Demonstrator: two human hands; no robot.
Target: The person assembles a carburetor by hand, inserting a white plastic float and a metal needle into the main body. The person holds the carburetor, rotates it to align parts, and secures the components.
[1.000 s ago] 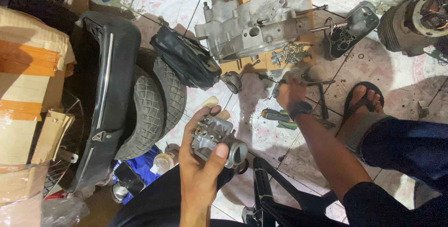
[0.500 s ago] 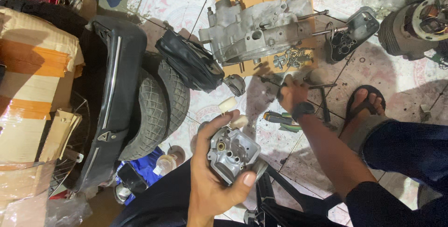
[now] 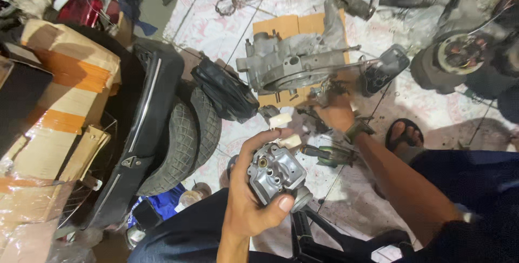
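Head view: small silver cast-metal carburettor body (image 3: 277, 175) is gripped in the left hand (image 3: 250, 204) above the lap – rigid, fairly heavy, likely oily; best held around the casting. Right hand (image 3: 336, 112) rests among loose parts on the tiled floor (image 3: 216, 30) – closure can't be told.

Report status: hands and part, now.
Left hand grips carburetor. Right hand down among small parts by engine case. Nothing between them.

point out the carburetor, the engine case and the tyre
carburetor (image 3: 277, 175): head view, on its grey metal body, gripped in the left hand (image 3: 250, 204)
engine case (image 3: 292, 64): head view, on the middle of the grey casting lying on cardboard
tyre (image 3: 186, 141): head view, on the tread
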